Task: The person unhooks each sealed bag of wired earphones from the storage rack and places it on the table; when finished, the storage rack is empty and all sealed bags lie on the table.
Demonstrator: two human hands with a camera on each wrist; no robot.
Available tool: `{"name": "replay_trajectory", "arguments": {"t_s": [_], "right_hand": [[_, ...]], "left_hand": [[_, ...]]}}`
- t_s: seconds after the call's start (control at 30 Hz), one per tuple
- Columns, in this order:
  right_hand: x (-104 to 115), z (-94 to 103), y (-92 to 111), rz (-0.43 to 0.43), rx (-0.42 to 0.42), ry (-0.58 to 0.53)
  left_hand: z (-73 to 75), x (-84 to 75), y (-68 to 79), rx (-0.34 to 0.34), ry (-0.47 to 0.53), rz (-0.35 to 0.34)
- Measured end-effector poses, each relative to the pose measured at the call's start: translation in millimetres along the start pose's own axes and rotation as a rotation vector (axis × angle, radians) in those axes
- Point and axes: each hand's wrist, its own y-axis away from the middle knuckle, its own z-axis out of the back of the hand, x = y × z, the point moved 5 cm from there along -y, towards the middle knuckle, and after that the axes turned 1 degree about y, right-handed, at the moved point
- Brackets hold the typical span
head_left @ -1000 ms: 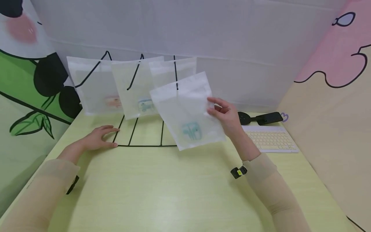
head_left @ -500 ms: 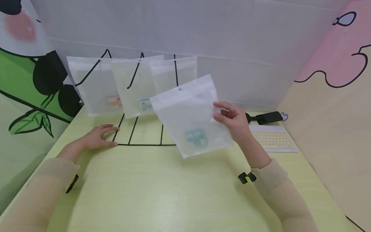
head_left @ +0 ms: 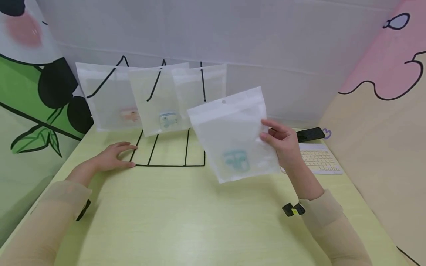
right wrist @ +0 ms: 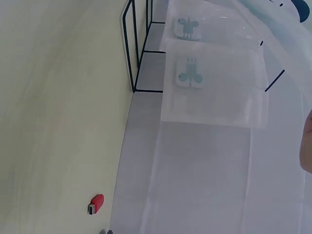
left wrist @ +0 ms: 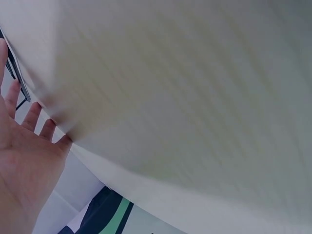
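Note:
My right hand (head_left: 287, 146) pinches the right edge of a frosted plastic bag (head_left: 229, 129), thumb in front. The bag is tilted, has a hang hole near its top, and a blurry teal earphone set shows inside. Three similar bags hang on the hooks of a black wire rack (head_left: 166, 166): a left bag (head_left: 106, 107) with a reddish item, a middle bag (head_left: 143, 118) and a right bag (head_left: 214, 77). My left hand (head_left: 111, 157) lies at the rack base's front left corner, fingers spread; in the left wrist view the left hand (left wrist: 29, 156) shows its palm.
A white keyboard (head_left: 319, 160) lies at the table's right, with a black flat object (head_left: 310, 134) and a purple heart-shaped item (head_left: 327, 133) behind it. A red USB stick (right wrist: 96, 204) shows in the right wrist view. A white cloth wall (head_left: 266, 37) stands behind the table.
My right hand has drawn the bag off the rack's right hook and moved it to the right and nearer to me. My left hand has stayed in place.

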Motion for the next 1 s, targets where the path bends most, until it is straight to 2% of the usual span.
{"name": "replay_trajectory", "arguments": {"t_s": [0.23, 0.43, 0.8, 1.0], "right_hand": [[-5.1, 17.9, 3.5, -0.021, -0.068, 0.000], [-18.9, 30.1, 3.2, -0.061, -0.119, 0.010], [-73.6, 43.3, -7.3, -0.199, -0.185, 0.060], [-102.6, 49.9, -12.4, -0.333, -0.267, 0.071]], "left_hand": [[0.7, -1.4, 0.0, -0.003, -0.008, -0.009], [0.7, -0.9, 0.0, -0.006, -0.009, -0.012], [0.2, 0.5, -1.1, -0.008, -0.002, -0.008], [0.1, 0.9, -0.3, -0.007, -0.005, -0.007]]}}
